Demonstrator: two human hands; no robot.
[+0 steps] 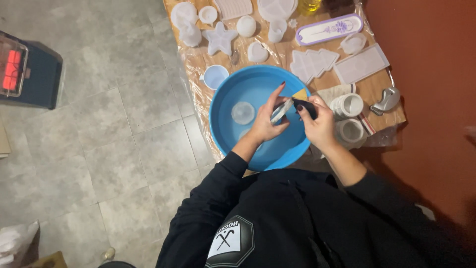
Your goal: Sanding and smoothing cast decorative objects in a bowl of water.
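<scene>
Black sleeves (pixel 277 218), both hands (pixel 267 124) gripping small piece, round blue basin (pixel 233 139)

**Both hands at work over blue basin**

A round blue basin (pixel 233 134) stands at the near edge of the bench (pixel 379 84), which is covered in clear film. Over the basin, the left hand (pixel 267 124) grips a small pale flat piece (pixel 280 111); the right hand (pixel 320 126) holds a dark tool (pixel 305 106) against it. A clear round mould (pixel 243 112) lies inside the basin. White moulds lie beyond: a star (pixel 219 38), a heart (pixel 257 52), a tree shape (pixel 312 63). Two white cups (pixel 348 105) stand just right of the basin. A heater (pixel 20 69) stands on the tiled floor (pixel 114 149).
</scene>
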